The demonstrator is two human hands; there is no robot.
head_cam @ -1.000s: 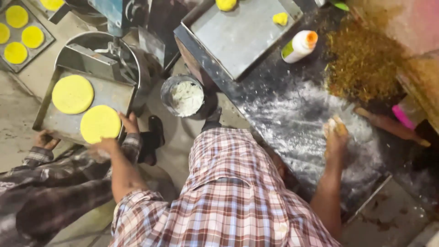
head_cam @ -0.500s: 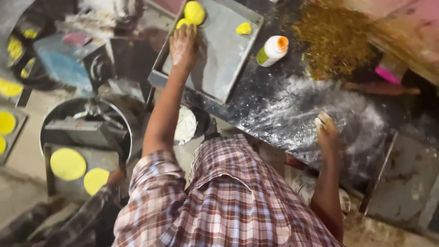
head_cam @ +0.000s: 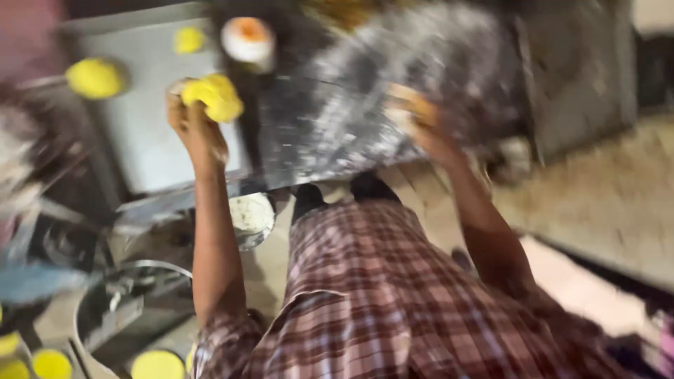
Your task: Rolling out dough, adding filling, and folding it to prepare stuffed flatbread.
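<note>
1. The picture is heavily blurred, so fine detail is hard to read.
2. The left hand (head_cam: 193,123) is raised over the grey metal tray (head_cam: 151,154), and its fingers (head_cam: 184,98) are curled around a yellow dough ball (head_cam: 213,97), which sits at the top of the hand, just above the tray's right edge.
3. The right hand (head_cam: 421,123) rests on the floured dark surface (head_cam: 351,105); its fingers seem bent over something pale, but the blur makes it impossible to tell whether they grip it or how far they are open.
4. 2 more yellow dough balls lie apart from the held one: 1 (head_cam: 188,40) on the far part of the tray, and another (head_cam: 95,77) by the tray's left edge.
5. A white bottle with an orange cap (head_cam: 247,38) stands near the far edge, between the tray and the floured patch.
6. Below the tray's near edge, a small round bowl of white flour (head_cam: 250,214) sits beside the left forearm.
7. The person wears a plaid shirt (head_cam: 393,302) that fills the lower middle of the view.
8. Flat yellow discs (head_cam: 158,365) lie at the bottom left, next to a round metal press (head_cam: 119,302).
</note>
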